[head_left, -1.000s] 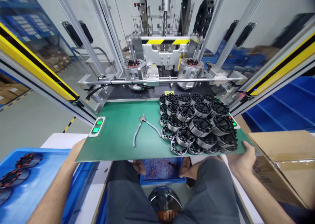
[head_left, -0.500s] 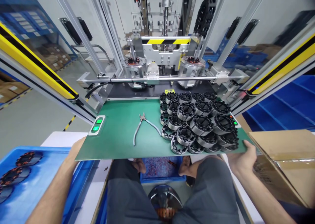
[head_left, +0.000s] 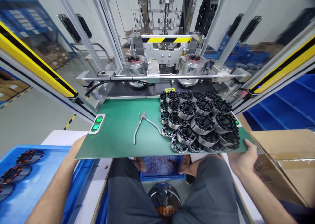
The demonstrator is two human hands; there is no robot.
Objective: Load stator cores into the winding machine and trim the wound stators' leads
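My left hand (head_left: 76,148) is at the left edge of a green tabletop (head_left: 110,145), its fingers hidden beneath the board. At the right front corner, my right hand (head_left: 246,158) grips the same tabletop with its thumb along the edge and its other fingers out of sight below. Several motor stator cores (head_left: 188,117), steel rings with black insulation, are stacked on the right half. Left of the stack lie side cutters (head_left: 143,116) with grey-blue handles, spread apart. Neither hand touches the cores or cutters.
Behind the tabletop stands a machine with two clear cylinders (head_left: 135,66) and a cross rail (head_left: 172,77). Yellow-black posts flank it. A blue tray (head_left: 51,171) with copper-wound stators is at left, a cardboard box (head_left: 285,145) at right. A blue bin (head_left: 162,177) sits on the floor.
The camera view has shifted very slightly. Both hands, the cutters and the stacked stator cores stay where they were.
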